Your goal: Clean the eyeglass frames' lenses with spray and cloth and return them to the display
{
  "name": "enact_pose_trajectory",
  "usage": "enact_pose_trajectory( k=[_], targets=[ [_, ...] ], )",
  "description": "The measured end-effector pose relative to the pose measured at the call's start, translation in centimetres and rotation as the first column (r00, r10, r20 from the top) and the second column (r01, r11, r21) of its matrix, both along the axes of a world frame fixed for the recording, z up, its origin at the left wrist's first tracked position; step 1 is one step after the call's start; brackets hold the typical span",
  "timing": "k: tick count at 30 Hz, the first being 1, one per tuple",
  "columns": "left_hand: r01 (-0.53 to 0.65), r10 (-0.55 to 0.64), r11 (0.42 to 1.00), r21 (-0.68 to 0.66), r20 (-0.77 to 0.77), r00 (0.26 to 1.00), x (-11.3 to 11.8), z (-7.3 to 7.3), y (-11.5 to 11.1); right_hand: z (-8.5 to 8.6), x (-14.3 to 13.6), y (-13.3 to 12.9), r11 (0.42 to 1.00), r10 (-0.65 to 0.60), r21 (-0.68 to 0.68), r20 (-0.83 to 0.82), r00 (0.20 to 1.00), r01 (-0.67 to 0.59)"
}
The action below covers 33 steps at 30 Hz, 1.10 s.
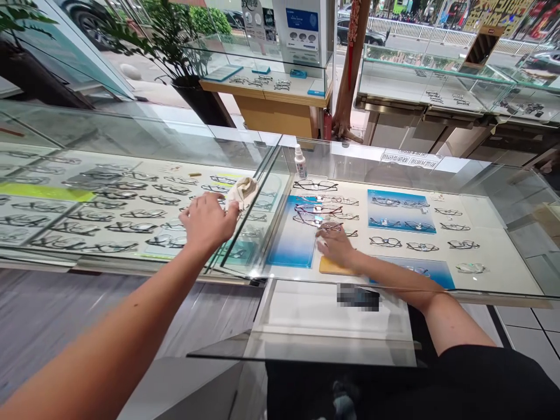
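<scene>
Left hand [207, 223] was closed around a crumpled cream cloth [242, 191], with the fingers curled and the cloth standing out beyond the fingertips, up and to the right. It was held over the glass top [131, 131] of the left display case, close to the metal seam where the two cases meet. Right hand [336, 245] was inside the right case, under the glass, lying flat and open with the fingers stretched forward. It held nothing. The palm rested on a small orange pad [329, 266], and the fingertips touched, or almost touched, a dark pair of glasses [326, 224]; I could not say which.

To my judgement the step in hand was the cleaning or arranging of the frames, with the cloth kept ready. The next move would ask the right hand to pinch one frame gently at its front without disturbing the frames just beside it.

That pair of glasses lay on a blue display card [294, 238], its long axis running left to right across the case, the lenses facing the far side, as far as I could see. More frames lay in rows above it and to the right. A small white bottle [300, 161] stood upright on the glass further back.
</scene>
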<state>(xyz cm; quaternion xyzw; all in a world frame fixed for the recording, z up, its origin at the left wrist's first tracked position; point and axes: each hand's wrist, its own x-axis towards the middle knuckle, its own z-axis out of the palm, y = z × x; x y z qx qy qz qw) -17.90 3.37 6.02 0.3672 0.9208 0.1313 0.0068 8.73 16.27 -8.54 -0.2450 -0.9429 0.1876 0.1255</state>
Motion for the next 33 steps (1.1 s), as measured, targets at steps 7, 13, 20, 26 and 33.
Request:
enact_pose_trajectory(
  k=[7, 13, 20, 26, 33],
  targets=[
    [0.001, 0.0, 0.999, 0.04, -0.013, 1.0, -0.5, -0.3, 0.0, 3.7, 2.3, -9.0, 0.919, 0.296, -0.275, 0.003, 0.955, -0.284],
    [-0.031, 0.034, 0.994, 0.101, -0.037, 0.999, -1.0, -1.6, 0.2, 12.9, 5.2, -10.9, 0.738, 0.53, -0.59, 0.208, 0.822, -0.327],
    [0.103, -0.106, 0.984, -0.144, -0.014, 0.994, -4.1, 0.5, -1.3, 19.8, 3.8, -6.5, 0.989, 0.147, 0.007, 0.141, 0.979, -0.15],
    [-0.105, 0.106, 0.994, -0.038, 0.021, 0.994, -4.8, 0.7, -4.5, 18.6, 0.4, 0.1, 0.969, -0.016, 0.246, 0.203, 0.979, -0.035],
    [-0.114, 0.114, 0.993, -0.004, 0.037, 0.993, -5.1, -0.2, -4.5, 17.0, -2.1, 0.8, 0.966, -0.076, 0.259, 0.328, 0.942, -0.013]
  ],
)
